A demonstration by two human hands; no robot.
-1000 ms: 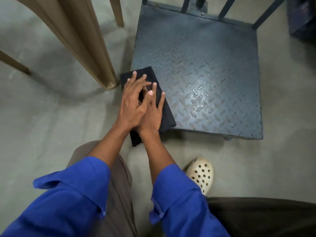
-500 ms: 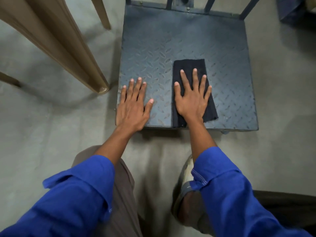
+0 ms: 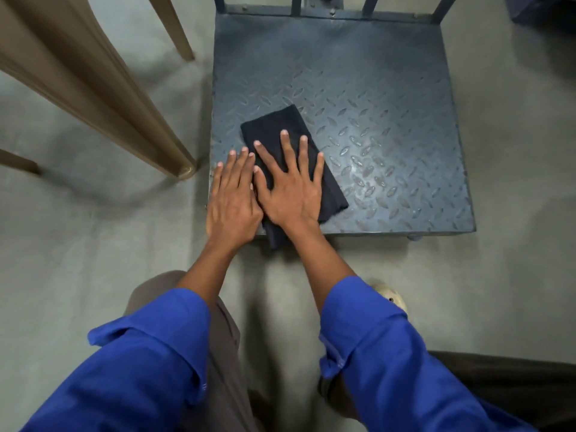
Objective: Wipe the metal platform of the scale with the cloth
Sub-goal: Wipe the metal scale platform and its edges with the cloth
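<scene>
Two hands lie flat on the near left part of the scale's metal platform (image 3: 374, 88), a dark blue-grey plate with a raised diamond tread pattern. Right hand (image 3: 291, 188): palm down, fingers spread wide, pressing on the cloth (image 3: 274, 126); nothing gripped, just a flat press. Left hand (image 3: 232, 198): also palm down and unclenched, fingers close together, resting on bare tread at the platform's near left corner, just beside the right hand; thumb sides of the two hands touch or nearly touch.

Cloth is dark, navy to black, folded into a long rectangle. It lies at a slant, far end toward the platform's middle, near end hanging a little over the platform's front edge below the right wrist. Most of its middle is covered by the right hand.

Platform sits low on a grey concrete floor (image 3: 93, 244). Upright metal bars (image 3: 296, 3) rise along its far edge. Worn, shiny patches show on the tread to the right of the cloth.

Tan chair legs (image 3: 124, 113) stand on the floor left of the platform, the nearest foot just beside its left edge. Both forearms come out of blue sleeves (image 3: 389, 353). A pale perforated shoe (image 3: 391, 296) peeks out behind the right sleeve.
</scene>
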